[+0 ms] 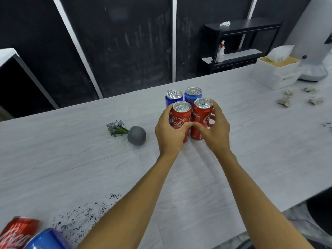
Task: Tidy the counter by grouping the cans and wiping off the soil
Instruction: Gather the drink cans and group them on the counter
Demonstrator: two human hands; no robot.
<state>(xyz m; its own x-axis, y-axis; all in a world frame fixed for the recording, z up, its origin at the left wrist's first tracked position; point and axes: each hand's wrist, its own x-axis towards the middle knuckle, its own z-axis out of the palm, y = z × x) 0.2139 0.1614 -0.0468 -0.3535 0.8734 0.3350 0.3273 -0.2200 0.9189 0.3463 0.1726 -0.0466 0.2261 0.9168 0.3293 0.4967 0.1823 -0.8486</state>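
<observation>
Soft, even overhead light; scene bright. Pale counter [71, 159] well exposed, wood grain legible. Dark wall panels [116, 42] behind near black, little detail. Faint diffuse shadows at base of upright cans [190, 112]; small glints on their metal tops. Wide-angle bend: counter edge and panel strips slant outward toward frame edges. Corner cans [27, 236] at bottom left smeared, out of focus. Far shelf [239, 42] slightly soft.

Dark wall panels [116, 42] with pale dividing strips; black shelf unit [240, 44] at back right
</observation>
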